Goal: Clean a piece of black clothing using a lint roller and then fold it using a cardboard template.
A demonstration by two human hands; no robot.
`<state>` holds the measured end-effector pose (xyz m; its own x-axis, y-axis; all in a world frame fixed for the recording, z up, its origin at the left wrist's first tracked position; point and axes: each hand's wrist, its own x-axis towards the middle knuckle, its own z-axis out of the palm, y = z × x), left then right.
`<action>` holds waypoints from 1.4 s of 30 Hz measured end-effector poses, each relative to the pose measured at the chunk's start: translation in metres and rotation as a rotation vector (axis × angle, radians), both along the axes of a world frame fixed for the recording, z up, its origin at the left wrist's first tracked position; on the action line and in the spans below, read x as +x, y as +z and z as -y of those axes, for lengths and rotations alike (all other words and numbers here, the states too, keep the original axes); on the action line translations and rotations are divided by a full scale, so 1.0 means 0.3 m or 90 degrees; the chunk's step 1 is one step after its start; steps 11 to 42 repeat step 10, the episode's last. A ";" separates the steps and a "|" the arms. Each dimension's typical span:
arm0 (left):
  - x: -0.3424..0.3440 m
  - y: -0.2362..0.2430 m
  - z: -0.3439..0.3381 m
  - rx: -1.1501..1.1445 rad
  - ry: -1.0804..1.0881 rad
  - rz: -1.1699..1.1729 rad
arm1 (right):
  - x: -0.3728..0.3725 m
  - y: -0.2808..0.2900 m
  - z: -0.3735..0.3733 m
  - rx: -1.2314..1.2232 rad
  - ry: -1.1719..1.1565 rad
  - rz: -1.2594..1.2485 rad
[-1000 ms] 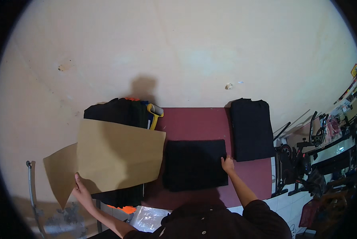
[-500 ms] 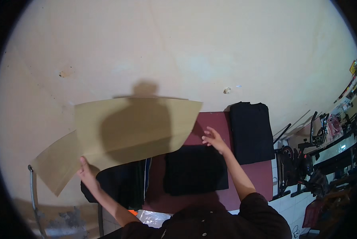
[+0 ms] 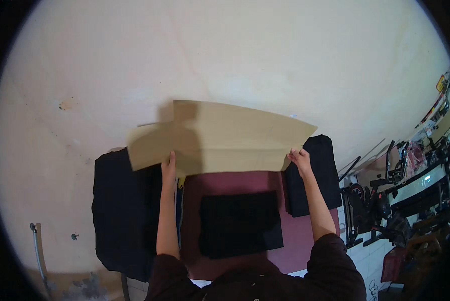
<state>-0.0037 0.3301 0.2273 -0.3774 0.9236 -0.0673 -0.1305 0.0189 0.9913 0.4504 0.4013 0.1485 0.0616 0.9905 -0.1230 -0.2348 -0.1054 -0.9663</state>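
A large tan sheet of stiff paper or card (image 3: 240, 135), with a stepped cut at its left part, is held up between my two hands over the far side of the table. My left hand (image 3: 169, 164) grips its lower edge left of the middle, thumb on the near face. My right hand (image 3: 300, 159) pinches the lower right corner. Below it, a folded black cloth (image 3: 241, 224) lies on the dark red tabletop (image 3: 225, 181). To the left rests a bigger black cloth pile (image 3: 127, 215); to the right, another folded black cloth stack (image 3: 321, 175), partly behind my right hand.
A pale wall (image 3: 235, 55) rises behind the table. Off to the right stand an exercise bike (image 3: 375, 200) and other clutter on a white tiled floor (image 3: 358, 256). A grey metal pipe (image 3: 39, 256) runs by the wall at lower left.
The tan sheet has moved right and levelled out. My right hand, free before with fingers spread, now grips its right corner. My left hand has moved right and away from me with it.
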 end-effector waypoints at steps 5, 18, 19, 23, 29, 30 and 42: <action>-0.057 -0.218 -0.252 -0.107 0.007 0.360 | 0.021 -0.093 -0.147 0.023 -0.128 0.089; -0.014 -0.329 -0.325 -0.131 -0.004 0.346 | 0.015 -0.193 -0.242 -0.014 -0.141 0.163; -0.014 -0.329 -0.325 -0.131 -0.004 0.346 | 0.015 -0.193 -0.242 -0.014 -0.141 0.163; -0.014 -0.329 -0.325 -0.131 -0.004 0.346 | 0.015 -0.193 -0.242 -0.014 -0.141 0.163; -0.014 -0.329 -0.325 -0.131 -0.004 0.346 | 0.015 -0.193 -0.242 -0.014 -0.141 0.163; -0.014 -0.329 -0.325 -0.131 -0.004 0.346 | 0.015 -0.193 -0.242 -0.014 -0.141 0.163; -0.014 -0.329 -0.325 -0.131 -0.004 0.346 | 0.015 -0.193 -0.242 -0.014 -0.141 0.163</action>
